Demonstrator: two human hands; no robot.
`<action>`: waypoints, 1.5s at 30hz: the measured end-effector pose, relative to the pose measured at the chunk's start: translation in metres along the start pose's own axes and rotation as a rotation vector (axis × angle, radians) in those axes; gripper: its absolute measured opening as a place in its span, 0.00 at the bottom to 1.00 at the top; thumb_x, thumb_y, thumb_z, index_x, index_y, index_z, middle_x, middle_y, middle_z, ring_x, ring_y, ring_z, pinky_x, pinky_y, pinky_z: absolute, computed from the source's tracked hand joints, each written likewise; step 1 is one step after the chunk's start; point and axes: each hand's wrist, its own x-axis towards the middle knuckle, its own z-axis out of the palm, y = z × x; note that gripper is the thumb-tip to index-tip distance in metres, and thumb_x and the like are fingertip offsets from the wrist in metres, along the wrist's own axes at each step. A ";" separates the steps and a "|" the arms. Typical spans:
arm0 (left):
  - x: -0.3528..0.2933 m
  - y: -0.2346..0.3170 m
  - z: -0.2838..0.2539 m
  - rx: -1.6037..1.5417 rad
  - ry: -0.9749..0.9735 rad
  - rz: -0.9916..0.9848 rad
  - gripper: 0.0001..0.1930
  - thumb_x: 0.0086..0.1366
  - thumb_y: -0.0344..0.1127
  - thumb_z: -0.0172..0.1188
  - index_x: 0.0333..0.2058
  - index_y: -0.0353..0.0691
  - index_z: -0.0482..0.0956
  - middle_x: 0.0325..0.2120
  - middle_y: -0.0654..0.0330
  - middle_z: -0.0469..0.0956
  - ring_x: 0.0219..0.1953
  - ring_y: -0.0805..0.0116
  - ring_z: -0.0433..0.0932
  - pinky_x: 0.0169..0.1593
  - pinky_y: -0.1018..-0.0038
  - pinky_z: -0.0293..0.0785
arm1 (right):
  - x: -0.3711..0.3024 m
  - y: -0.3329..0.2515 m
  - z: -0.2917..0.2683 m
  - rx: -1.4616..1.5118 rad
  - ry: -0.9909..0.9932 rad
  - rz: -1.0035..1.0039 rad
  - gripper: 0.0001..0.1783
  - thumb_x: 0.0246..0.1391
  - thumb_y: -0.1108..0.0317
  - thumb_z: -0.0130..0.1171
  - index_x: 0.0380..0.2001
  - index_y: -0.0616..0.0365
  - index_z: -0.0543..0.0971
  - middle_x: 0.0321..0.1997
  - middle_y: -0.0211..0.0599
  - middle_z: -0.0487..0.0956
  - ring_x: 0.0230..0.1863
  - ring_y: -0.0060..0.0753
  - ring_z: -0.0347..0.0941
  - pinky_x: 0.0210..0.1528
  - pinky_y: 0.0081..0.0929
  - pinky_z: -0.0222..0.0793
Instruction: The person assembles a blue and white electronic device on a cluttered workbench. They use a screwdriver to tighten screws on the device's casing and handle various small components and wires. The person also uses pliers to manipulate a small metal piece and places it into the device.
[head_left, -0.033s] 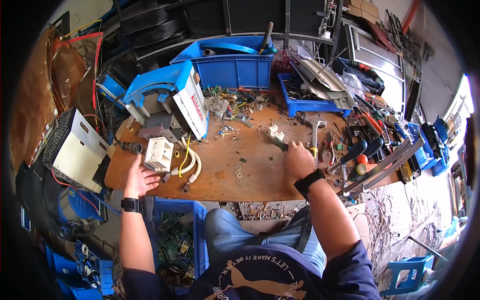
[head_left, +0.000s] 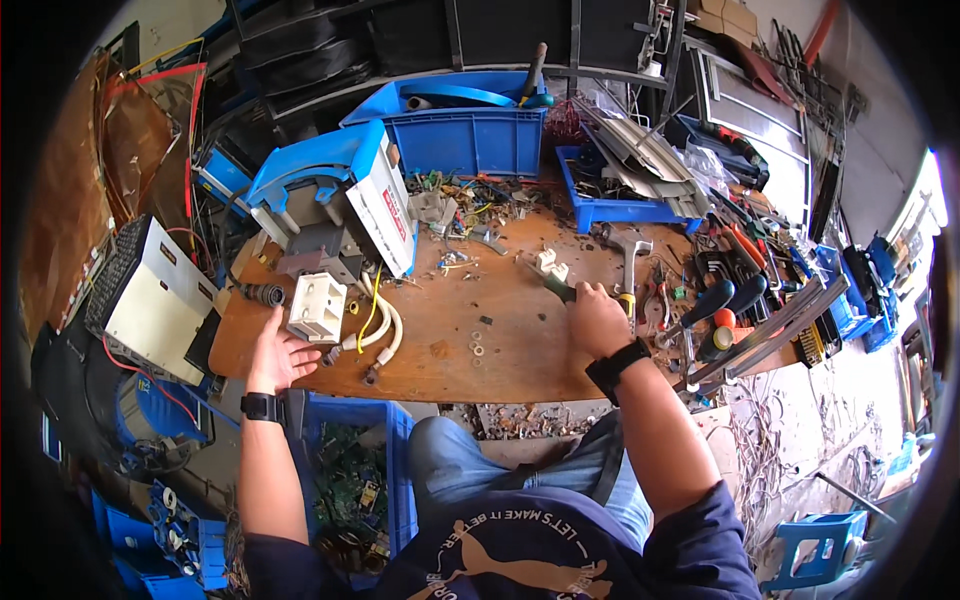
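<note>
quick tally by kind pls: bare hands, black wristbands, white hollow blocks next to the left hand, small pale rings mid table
Bare hands: 2 (left hand, right hand)
Black wristbands: 2
White hollow block: 1
Small pale rings: 3
Total: 8

Wht boxy part (head_left: 318, 308) nr L hand (head_left: 283, 357), dk-grn pc (head_left: 561, 288) in R hand (head_left: 599, 318)

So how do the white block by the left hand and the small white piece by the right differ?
Size: the white block is larger than the small white piece.
Shape: the block is boxy with openings; the piece has an uneven, notched outline.
Place: the block is beside the open left hand; the piece is beyond the curled right hand.
Both look off-white.
</note>
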 end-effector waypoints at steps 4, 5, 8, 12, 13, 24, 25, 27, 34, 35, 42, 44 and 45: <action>0.009 0.005 0.001 0.018 -0.010 -0.007 0.44 0.53 0.78 0.51 0.48 0.40 0.75 0.36 0.55 0.80 0.33 0.62 0.78 0.38 0.65 0.73 | 0.002 -0.011 -0.017 0.103 0.100 0.155 0.12 0.58 0.64 0.51 0.40 0.62 0.71 0.36 0.52 0.77 0.32 0.53 0.79 0.36 0.40 0.77; 0.009 0.005 0.002 0.003 -0.043 -0.020 0.43 0.53 0.78 0.51 0.48 0.41 0.76 0.35 0.55 0.80 0.32 0.63 0.78 0.37 0.66 0.74 | 0.007 -0.011 -0.018 0.092 0.131 0.216 0.12 0.58 0.64 0.51 0.40 0.62 0.71 0.36 0.53 0.77 0.33 0.54 0.79 0.37 0.41 0.77; 0.008 0.012 0.009 -0.028 -0.137 -0.030 0.42 0.53 0.78 0.50 0.46 0.43 0.78 0.32 0.56 0.82 0.28 0.64 0.80 0.34 0.68 0.75 | 0.025 0.012 -0.012 -0.049 0.027 0.290 0.11 0.60 0.66 0.45 0.41 0.61 0.71 0.38 0.51 0.79 0.36 0.50 0.81 0.38 0.39 0.78; 0.012 0.006 0.004 -0.092 -0.215 -0.017 0.41 0.54 0.78 0.49 0.46 0.44 0.78 0.31 0.57 0.83 0.25 0.65 0.81 0.30 0.70 0.76 | 0.030 0.001 -0.013 -0.134 -0.136 0.280 0.13 0.58 0.66 0.47 0.43 0.63 0.70 0.41 0.53 0.79 0.42 0.52 0.80 0.44 0.43 0.76; 0.011 0.004 0.001 -0.112 -0.222 -0.022 0.41 0.55 0.78 0.48 0.46 0.44 0.78 0.31 0.57 0.84 0.24 0.66 0.82 0.30 0.71 0.76 | 0.031 -0.004 -0.013 -0.154 -0.142 0.244 0.14 0.57 0.64 0.49 0.43 0.62 0.72 0.44 0.53 0.78 0.43 0.50 0.80 0.44 0.43 0.76; 0.014 0.012 0.013 -0.050 -0.258 0.042 0.32 0.64 0.70 0.45 0.51 0.50 0.75 0.31 0.57 0.83 0.20 0.65 0.81 0.22 0.73 0.74 | 0.056 -0.187 -0.020 0.930 -0.583 -0.032 0.25 0.60 0.51 0.56 0.46 0.65 0.79 0.28 0.41 0.80 0.28 0.27 0.77 0.29 0.28 0.74; 0.013 0.013 0.014 -0.054 -0.258 0.048 0.33 0.64 0.70 0.45 0.51 0.50 0.74 0.30 0.58 0.83 0.20 0.65 0.81 0.22 0.73 0.74 | 0.052 -0.209 -0.020 1.113 -0.683 0.046 0.26 0.61 0.51 0.55 0.48 0.64 0.78 0.27 0.38 0.79 0.26 0.25 0.75 0.26 0.26 0.73; 0.013 0.015 0.020 -0.051 -0.261 0.049 0.33 0.64 0.70 0.44 0.51 0.50 0.74 0.30 0.58 0.83 0.20 0.66 0.81 0.22 0.73 0.74 | 0.046 -0.245 -0.011 1.308 -0.670 0.079 0.26 0.63 0.50 0.52 0.48 0.66 0.76 0.30 0.37 0.79 0.25 0.27 0.75 0.24 0.25 0.72; 0.014 0.014 0.020 0.020 -0.219 0.117 0.34 0.64 0.71 0.42 0.51 0.50 0.76 0.32 0.61 0.83 0.22 0.67 0.80 0.23 0.75 0.73 | 0.056 -0.254 0.003 1.209 -0.499 -0.071 0.19 0.61 0.59 0.53 0.40 0.68 0.77 0.27 0.41 0.79 0.30 0.31 0.79 0.27 0.29 0.76; 0.010 0.012 0.019 0.021 -0.205 0.112 0.34 0.63 0.71 0.42 0.51 0.50 0.76 0.33 0.61 0.83 0.22 0.67 0.81 0.23 0.75 0.73 | 0.050 -0.241 0.003 1.069 -0.346 -0.159 0.17 0.57 0.61 0.54 0.39 0.66 0.80 0.31 0.48 0.80 0.34 0.41 0.79 0.34 0.35 0.76; 0.016 0.002 0.020 -0.041 0.166 0.149 0.46 0.51 0.79 0.51 0.55 0.44 0.71 0.46 0.56 0.78 0.38 0.70 0.76 0.41 0.68 0.68 | 0.037 -0.126 -0.023 0.281 -0.388 -0.228 0.13 0.51 0.60 0.60 0.35 0.56 0.83 0.35 0.49 0.82 0.40 0.49 0.80 0.45 0.42 0.75; 0.007 -0.016 0.009 -0.096 0.292 0.317 0.42 0.54 0.74 0.55 0.51 0.39 0.74 0.41 0.59 0.77 0.37 0.71 0.75 0.43 0.71 0.68 | 0.022 -0.106 -0.037 0.201 -0.275 -0.207 0.12 0.50 0.58 0.61 0.30 0.56 0.81 0.32 0.47 0.82 0.37 0.49 0.80 0.41 0.42 0.76; 0.005 -0.030 -0.001 -0.152 0.313 0.365 0.36 0.58 0.69 0.56 0.49 0.40 0.76 0.40 0.59 0.78 0.36 0.72 0.75 0.41 0.75 0.68 | 0.012 -0.091 -0.044 0.154 -0.234 -0.141 0.13 0.50 0.58 0.61 0.29 0.56 0.81 0.31 0.47 0.81 0.37 0.50 0.80 0.40 0.42 0.76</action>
